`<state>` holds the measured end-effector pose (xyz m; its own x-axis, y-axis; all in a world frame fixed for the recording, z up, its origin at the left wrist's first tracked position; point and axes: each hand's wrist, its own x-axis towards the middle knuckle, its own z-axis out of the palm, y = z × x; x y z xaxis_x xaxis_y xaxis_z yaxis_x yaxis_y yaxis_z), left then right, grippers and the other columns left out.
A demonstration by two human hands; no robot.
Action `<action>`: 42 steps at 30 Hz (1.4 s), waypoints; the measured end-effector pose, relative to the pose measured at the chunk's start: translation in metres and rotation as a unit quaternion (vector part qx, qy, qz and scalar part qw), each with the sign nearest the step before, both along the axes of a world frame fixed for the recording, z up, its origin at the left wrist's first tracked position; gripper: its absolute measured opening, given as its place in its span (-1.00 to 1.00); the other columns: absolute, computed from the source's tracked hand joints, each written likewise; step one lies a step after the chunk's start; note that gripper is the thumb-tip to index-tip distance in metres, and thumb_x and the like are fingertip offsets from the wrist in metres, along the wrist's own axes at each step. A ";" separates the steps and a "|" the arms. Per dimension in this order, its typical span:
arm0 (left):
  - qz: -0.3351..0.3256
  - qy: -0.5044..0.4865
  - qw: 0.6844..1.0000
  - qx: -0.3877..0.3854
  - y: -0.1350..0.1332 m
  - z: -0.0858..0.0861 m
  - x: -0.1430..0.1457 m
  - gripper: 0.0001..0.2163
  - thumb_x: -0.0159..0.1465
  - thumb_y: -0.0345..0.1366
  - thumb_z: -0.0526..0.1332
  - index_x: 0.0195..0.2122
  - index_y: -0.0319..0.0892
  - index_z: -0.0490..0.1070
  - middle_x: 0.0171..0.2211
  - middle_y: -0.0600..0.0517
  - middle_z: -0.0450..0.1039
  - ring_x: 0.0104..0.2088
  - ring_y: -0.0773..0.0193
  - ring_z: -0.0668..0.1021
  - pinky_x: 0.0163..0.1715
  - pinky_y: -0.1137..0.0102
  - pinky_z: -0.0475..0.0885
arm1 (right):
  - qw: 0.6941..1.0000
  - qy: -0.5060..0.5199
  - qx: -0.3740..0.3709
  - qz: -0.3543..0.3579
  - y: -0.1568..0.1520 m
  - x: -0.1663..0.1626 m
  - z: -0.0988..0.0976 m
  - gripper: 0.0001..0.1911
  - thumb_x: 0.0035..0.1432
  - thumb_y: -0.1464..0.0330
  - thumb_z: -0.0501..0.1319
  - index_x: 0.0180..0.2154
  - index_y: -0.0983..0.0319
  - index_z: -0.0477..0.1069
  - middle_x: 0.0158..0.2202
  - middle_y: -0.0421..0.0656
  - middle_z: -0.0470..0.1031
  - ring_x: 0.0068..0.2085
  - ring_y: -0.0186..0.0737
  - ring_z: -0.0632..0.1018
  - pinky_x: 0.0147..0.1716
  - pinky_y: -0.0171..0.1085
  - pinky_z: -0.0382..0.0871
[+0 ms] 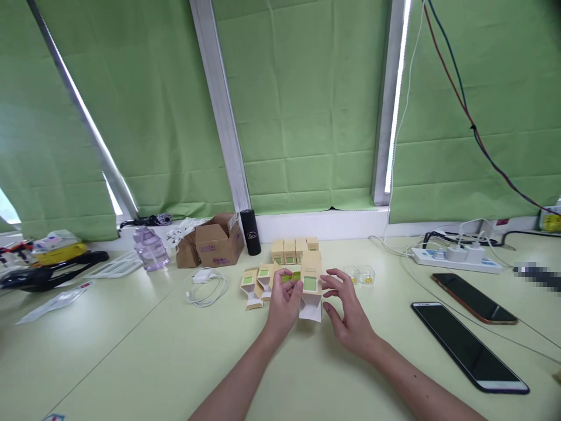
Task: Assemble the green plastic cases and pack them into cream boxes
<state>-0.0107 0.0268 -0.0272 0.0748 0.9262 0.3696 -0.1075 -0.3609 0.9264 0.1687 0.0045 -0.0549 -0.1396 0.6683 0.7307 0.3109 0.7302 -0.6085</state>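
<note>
A small tan cardboard box (311, 270) with a green label is held up over the table, its white-lined flap hanging open toward me. My left hand (284, 298) grips it by the left side between thumb and fingers. Close to the box's right edge is my right hand (346, 310), fingers curved and apart; whether a fingertip touches the box I cannot tell. Behind the left hand lie a tan box with its flap open (248, 280) and another one like it (265, 273). Several closed tan boxes (289, 250) stand in a row farther back.
Two small clear containers (359, 275) with yellow bits sit right of the hands. A white charger with cable (205, 286), brown carton (217, 241), black cylinder (250, 233) and purple bottle (150, 250) stand left. Rightward are two phones (468, 345) and a power strip (456, 260).
</note>
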 end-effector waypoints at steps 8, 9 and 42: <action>0.016 0.036 0.999 0.013 -0.001 -0.004 0.000 -0.56 0.33 0.16 0.23 -0.06 -0.05 0.17 -0.50 0.21 0.35 -0.53 0.38 0.40 -0.50 0.50 0.20 | 1.000 0.002 -0.014 0.017 -0.001 -0.001 0.001 -0.57 0.37 0.44 0.03 0.18 -0.04 0.32 0.28 -0.03 0.12 0.30 0.06 0.33 0.06 0.03 0.58; 0.018 0.046 0.999 0.019 -0.001 -0.005 -0.001 -0.58 0.35 0.15 0.21 -0.05 -0.05 0.18 -0.48 0.19 0.37 -0.50 0.36 0.42 -0.49 0.48 0.23 | 1.000 0.009 -0.019 0.019 -0.001 -0.001 0.001 -0.59 0.39 0.43 0.03 0.18 -0.03 0.33 0.27 -0.03 0.12 0.32 0.06 0.31 0.06 0.03 0.58; 0.052 0.158 0.976 0.142 -0.009 -0.004 -0.001 -0.74 0.33 -0.33 0.26 0.04 -0.01 0.44 0.10 -0.05 0.28 0.07 0.12 0.51 0.10 0.17 0.47 | 0.990 0.093 -0.092 0.051 0.002 0.003 0.001 -0.68 0.42 0.22 0.11 0.16 -0.03 0.38 0.24 -0.05 0.14 0.02 -0.10 0.53 -0.03 -0.07 0.55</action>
